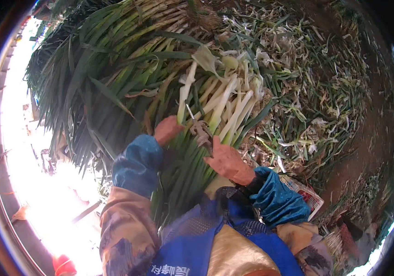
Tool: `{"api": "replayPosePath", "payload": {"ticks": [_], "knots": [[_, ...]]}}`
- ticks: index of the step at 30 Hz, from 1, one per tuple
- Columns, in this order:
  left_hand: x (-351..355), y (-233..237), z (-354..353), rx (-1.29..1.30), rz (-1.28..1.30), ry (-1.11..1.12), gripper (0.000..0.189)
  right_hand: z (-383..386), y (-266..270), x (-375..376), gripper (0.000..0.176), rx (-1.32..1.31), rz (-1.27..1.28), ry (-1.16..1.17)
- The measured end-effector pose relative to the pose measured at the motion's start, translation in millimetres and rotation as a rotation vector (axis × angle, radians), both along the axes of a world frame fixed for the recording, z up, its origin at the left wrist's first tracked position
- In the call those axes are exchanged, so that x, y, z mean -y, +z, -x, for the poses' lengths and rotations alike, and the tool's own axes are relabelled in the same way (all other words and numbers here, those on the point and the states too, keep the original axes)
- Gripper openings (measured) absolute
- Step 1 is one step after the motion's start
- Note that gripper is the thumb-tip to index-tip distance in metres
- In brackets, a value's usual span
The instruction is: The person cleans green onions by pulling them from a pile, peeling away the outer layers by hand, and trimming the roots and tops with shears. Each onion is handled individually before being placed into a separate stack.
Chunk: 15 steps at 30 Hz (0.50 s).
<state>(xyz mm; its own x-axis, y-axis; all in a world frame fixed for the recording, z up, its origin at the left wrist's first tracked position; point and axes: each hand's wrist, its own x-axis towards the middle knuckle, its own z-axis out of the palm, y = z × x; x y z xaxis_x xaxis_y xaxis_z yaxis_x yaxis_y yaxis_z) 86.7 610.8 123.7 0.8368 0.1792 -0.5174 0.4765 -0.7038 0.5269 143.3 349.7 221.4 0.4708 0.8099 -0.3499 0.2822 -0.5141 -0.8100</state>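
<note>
Centrally, the bundle of green onions [224,103] sat mid-frame, white stalks pointing up. The left hand [167,130] clamped its edge; the right hand [226,161] touched a dry peel [201,131], grip unclear. A hard tug could snap stalks or spill them onto the trimmings [307,106].

A bundle of green onions [224,103] lies in front of the person, white stalks pointing away and green leaves running back toward the blue apron [192,248]. The left hand [167,129], in a blue sleeve cover [137,163], is curled at the bundle's left edge. A thin pale sliver [189,112] stands just beside it, possibly a small blade, though the view is too blurred to tell. The right hand [226,161] rests on the leaves, its fingers [213,146] touching a brownish withered shred [201,131]. A heap of uncut onions [105,69] lies to the left, and trimmings [316,92] litter the ground on the right.
</note>
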Motion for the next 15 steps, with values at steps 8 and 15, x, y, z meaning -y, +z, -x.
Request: {"api": "replayPosePath", "payload": {"ticks": [8,15], "knots": [[54.2,52.1,25.9,-0.159,-0.082,0.067,0.034,-22.5,-23.6,1.6,0.043,0.037,0.157,-0.107],[42.5,52.4,18.1,-0.281,-0.226,-0.076,0.034,-19.3,-22.3,-6.4,0.055,0.013,0.196,-0.004]]}}
